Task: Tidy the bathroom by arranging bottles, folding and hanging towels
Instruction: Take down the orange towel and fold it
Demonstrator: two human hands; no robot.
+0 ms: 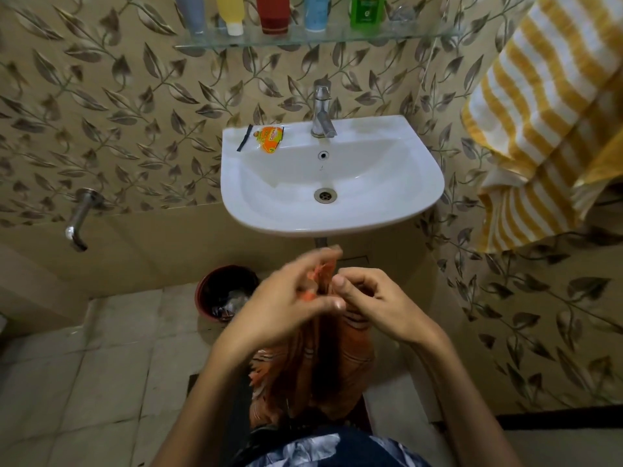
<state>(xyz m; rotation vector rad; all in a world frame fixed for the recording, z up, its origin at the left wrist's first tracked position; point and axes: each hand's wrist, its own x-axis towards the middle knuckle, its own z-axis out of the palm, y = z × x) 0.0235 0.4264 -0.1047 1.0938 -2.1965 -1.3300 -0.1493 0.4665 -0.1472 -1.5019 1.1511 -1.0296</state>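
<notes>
orange towel [313,358]: hanging lengthwise in front of the person, below the sink [332,227], its top edge bunched between both hands.
left hand [286,298]: fingers curling round the top of the cloth and gripping it.
right hand [374,303]: thumb and fingers pinching the same edge, just beside the left.
risk of slipping: both grips are sitting close together on one small bunch, so the cloth is likely sagging unevenly and a fold could be coming out crooked.
risk of soiling: the fringed lower end is dangling near the floor tiles, and could be picking up dirt or wet.
bin [227,293]: standing on the floor to the left, holding dark crumpled rubbish; a swinging corner could be dipping in.
sink bowl: holding nothing; an orange sachet [269,138] is lying on its rim.
shelf [303,42]: carrying a row of bottles [273,15].
striped towel [546,123]: hanging at the right.
</notes>
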